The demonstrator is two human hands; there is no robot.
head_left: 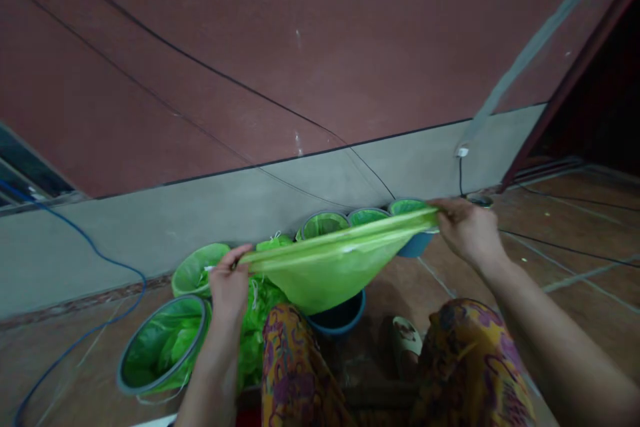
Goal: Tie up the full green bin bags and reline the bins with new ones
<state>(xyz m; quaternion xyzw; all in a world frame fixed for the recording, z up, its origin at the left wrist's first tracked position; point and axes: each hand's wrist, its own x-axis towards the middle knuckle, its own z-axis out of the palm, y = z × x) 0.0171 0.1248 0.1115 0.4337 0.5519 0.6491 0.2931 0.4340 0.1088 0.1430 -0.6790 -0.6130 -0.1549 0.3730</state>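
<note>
A light green plastic bag (330, 270) is stretched taut between my two hands, its top edge running across in a long band. My left hand (231, 283) is closed on the bag's left end. On the other end my right hand (463, 227) is closed, a little higher. Beneath the hanging bag stands a blue bucket (343, 317), whose dark inside shows in part. The bag covers the bucket's far rim.
Several bins lined with green bags line the wall, one a grey-rimmed bin (160, 347) at left. Loose green bags (253, 347) lie beside my left knee. A blue cable (95, 240) and a black cable (570, 247) cross the tiled floor.
</note>
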